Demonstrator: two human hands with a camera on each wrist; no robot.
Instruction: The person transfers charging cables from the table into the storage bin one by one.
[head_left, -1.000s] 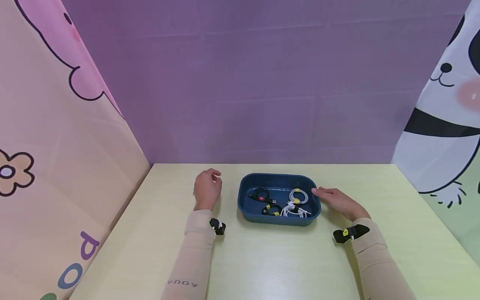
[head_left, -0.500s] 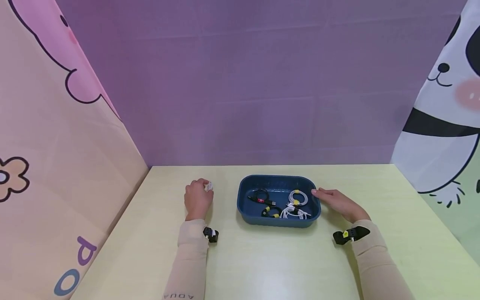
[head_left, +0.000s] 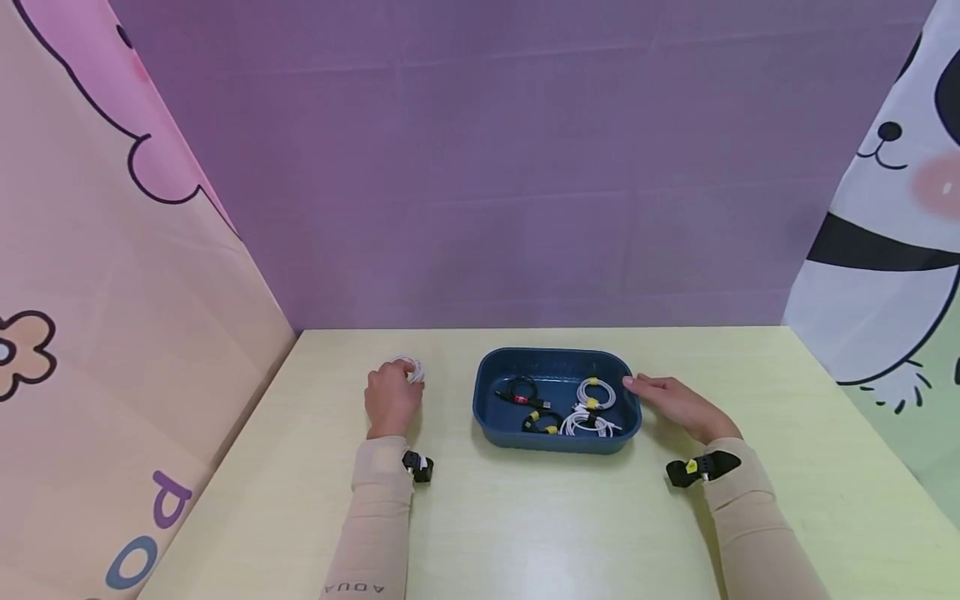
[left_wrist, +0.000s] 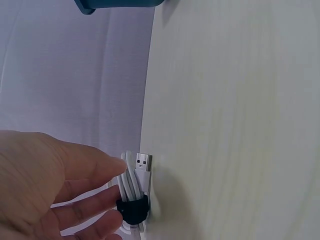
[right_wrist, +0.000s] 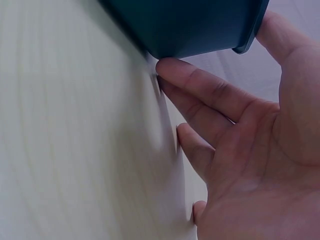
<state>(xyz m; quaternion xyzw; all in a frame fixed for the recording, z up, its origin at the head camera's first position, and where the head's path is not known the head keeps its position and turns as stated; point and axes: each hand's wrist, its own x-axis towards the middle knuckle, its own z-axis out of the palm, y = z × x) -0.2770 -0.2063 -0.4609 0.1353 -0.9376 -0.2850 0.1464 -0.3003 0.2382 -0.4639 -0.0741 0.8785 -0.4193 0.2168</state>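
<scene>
My left hand (head_left: 393,400) pinches a coiled white USB cable (head_left: 414,370) between thumb and fingers, left of the blue bin (head_left: 555,443). In the left wrist view the cable's black strap (left_wrist: 134,210) and metal USB plug (left_wrist: 143,162) show beside the fingertips. The cable stands close over the table; whether it touches is unclear. At the bin's right end my right hand (head_left: 682,407) grips the wall, thumb over the rim and fingers against the outside. Inside the bin lie black cables (head_left: 522,390) on the left and white coiled cables (head_left: 596,393) on the right.
The pale wooden table (head_left: 525,525) ends at a purple cloth backdrop (head_left: 525,167). Printed cloth panels stand along the left (head_left: 150,333) and right (head_left: 885,325) sides. A small black camera sits on each wrist.
My left hand has moved left, away from the bin, and turned so the white cable in its fingers shows. My right hand and the bin have stayed in place.
</scene>
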